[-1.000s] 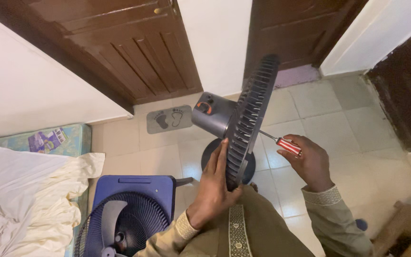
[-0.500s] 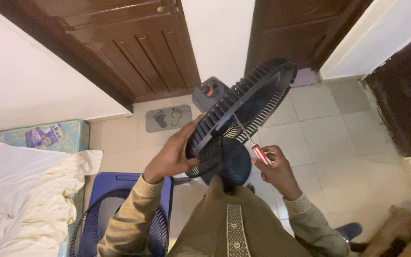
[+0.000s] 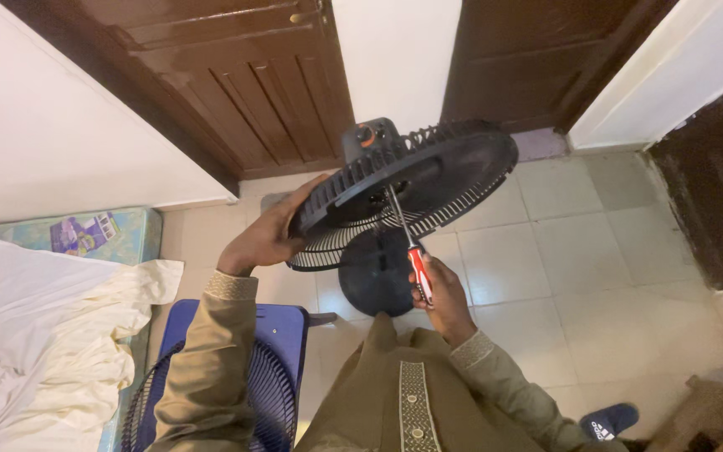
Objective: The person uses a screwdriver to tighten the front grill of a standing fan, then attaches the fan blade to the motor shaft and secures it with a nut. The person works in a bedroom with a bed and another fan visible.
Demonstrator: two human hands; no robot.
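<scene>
Screwdriver (image 3: 418, 272) in fan guard (image 3: 403, 188) — doors (image 3: 244, 92) behind.

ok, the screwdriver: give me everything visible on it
The screwdriver has a handle striped red and white, plastic by the look of it, and a thin bare metal shaft. The right hand grips the handle from below, with the tool tilted so the shaft runs up and to the left. The shaft passes into the dark fan guard, where the tip is hidden near the hub. The left hand grips the guard's rim and does not touch the tool.
</scene>
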